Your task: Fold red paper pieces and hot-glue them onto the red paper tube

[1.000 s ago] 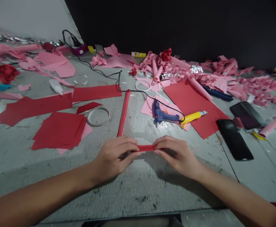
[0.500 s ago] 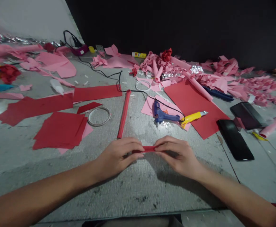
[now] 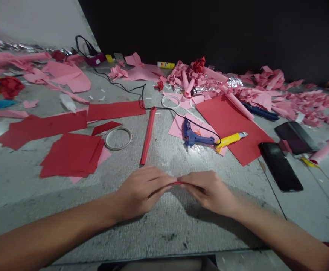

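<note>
head view shows left hand (image 3: pixel 146 190) and right hand (image 3: pixel 209 192) pinching a red strip (image 3: pixel 177 183) toward the front edge of the table (image 3: pixel 142 235), seemingly creasing it, where any further press would call for even pressure.

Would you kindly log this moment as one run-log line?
left hand: pinching thin red paper strip | right hand: pinching same strip | beyond hands: long red paper stick, blue plastic glue gun

A narrow strip of red paper (image 3: pixel 177 183), pinched and largely hidden, was held crosswise on the near side of the blue glue gun (image 3: pixel 192 138), only a sliver showing.
</note>
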A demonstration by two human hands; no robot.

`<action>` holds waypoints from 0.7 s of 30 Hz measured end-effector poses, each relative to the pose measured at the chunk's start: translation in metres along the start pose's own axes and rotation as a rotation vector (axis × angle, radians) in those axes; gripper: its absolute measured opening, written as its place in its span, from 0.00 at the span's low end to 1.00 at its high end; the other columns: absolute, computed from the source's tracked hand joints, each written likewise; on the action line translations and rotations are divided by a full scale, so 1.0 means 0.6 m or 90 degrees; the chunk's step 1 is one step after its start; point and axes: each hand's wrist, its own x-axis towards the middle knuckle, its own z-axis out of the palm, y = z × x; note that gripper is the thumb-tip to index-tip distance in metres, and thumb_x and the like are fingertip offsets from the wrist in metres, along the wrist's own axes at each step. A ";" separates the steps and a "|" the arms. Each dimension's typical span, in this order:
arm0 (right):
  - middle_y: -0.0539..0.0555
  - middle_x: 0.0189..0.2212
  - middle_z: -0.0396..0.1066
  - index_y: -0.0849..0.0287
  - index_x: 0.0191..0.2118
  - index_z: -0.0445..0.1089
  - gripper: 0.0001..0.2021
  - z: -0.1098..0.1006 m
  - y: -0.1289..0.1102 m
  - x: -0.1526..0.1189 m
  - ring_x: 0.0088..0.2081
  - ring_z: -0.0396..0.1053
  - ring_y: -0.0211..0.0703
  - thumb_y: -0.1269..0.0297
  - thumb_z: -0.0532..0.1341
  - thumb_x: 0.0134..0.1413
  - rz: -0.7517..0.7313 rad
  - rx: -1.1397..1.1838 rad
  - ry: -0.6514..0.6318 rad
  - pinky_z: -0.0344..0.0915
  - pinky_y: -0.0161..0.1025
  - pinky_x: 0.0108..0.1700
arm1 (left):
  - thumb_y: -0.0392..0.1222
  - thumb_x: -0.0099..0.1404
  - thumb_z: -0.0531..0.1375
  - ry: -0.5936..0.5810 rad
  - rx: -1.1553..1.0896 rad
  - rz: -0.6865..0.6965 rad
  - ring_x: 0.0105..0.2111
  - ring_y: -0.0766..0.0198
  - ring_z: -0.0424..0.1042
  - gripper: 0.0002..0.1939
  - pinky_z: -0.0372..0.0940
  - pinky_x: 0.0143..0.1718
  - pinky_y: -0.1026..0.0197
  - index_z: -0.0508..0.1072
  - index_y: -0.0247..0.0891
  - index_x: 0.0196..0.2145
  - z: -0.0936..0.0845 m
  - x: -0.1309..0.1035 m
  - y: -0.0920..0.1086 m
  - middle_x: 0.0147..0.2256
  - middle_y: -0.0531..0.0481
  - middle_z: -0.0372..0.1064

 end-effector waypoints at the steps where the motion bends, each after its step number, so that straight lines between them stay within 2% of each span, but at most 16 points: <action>1: 0.56 0.37 0.83 0.58 0.53 0.79 0.10 0.001 0.001 -0.001 0.36 0.81 0.42 0.67 0.59 0.76 -0.027 -0.013 0.002 0.75 0.38 0.38 | 0.36 0.78 0.61 -0.014 -0.009 -0.025 0.40 0.61 0.78 0.13 0.68 0.43 0.58 0.74 0.39 0.57 -0.002 0.003 0.000 0.41 0.49 0.80; 4: 0.57 0.39 0.83 0.59 0.55 0.77 0.11 0.000 0.002 -0.003 0.37 0.81 0.43 0.70 0.59 0.75 -0.087 -0.046 0.025 0.75 0.39 0.37 | 0.43 0.80 0.59 -0.071 -0.031 -0.080 0.35 0.63 0.76 0.09 0.63 0.42 0.57 0.76 0.40 0.53 -0.007 0.011 0.001 0.36 0.53 0.79; 6: 0.57 0.39 0.83 0.59 0.55 0.76 0.10 -0.001 0.000 -0.003 0.37 0.80 0.43 0.70 0.59 0.75 -0.085 -0.049 0.030 0.75 0.40 0.37 | 0.43 0.82 0.56 -0.097 -0.025 -0.066 0.32 0.65 0.74 0.10 0.61 0.42 0.57 0.77 0.39 0.48 -0.008 0.012 0.002 0.33 0.54 0.77; 9: 0.55 0.37 0.82 0.59 0.53 0.76 0.09 0.002 -0.005 -0.001 0.34 0.79 0.42 0.68 0.60 0.75 -0.051 -0.035 0.013 0.73 0.39 0.36 | 0.40 0.82 0.54 -0.085 0.036 -0.006 0.30 0.65 0.70 0.13 0.58 0.41 0.57 0.77 0.37 0.43 -0.004 0.010 0.004 0.29 0.54 0.74; 13: 0.53 0.32 0.80 0.60 0.52 0.77 0.10 0.007 -0.005 -0.004 0.32 0.77 0.41 0.67 0.58 0.76 -0.071 -0.062 -0.038 0.68 0.40 0.33 | 0.37 0.82 0.54 -0.081 0.098 0.064 0.28 0.63 0.67 0.12 0.55 0.39 0.55 0.77 0.35 0.44 0.003 0.004 0.006 0.28 0.54 0.73; 17: 0.52 0.32 0.80 0.57 0.52 0.76 0.11 0.004 -0.001 -0.010 0.31 0.76 0.40 0.71 0.55 0.76 -0.084 -0.083 -0.044 0.66 0.41 0.33 | 0.38 0.82 0.54 -0.083 0.069 0.039 0.29 0.63 0.69 0.11 0.57 0.40 0.55 0.77 0.36 0.45 -0.001 0.003 0.005 0.30 0.53 0.74; 21: 0.51 0.30 0.79 0.57 0.50 0.76 0.10 0.002 -0.005 -0.007 0.30 0.75 0.39 0.69 0.56 0.76 -0.070 -0.075 -0.026 0.65 0.40 0.32 | 0.36 0.81 0.53 -0.068 0.063 0.027 0.31 0.63 0.69 0.11 0.55 0.38 0.56 0.76 0.37 0.44 -0.004 0.004 0.007 0.30 0.53 0.73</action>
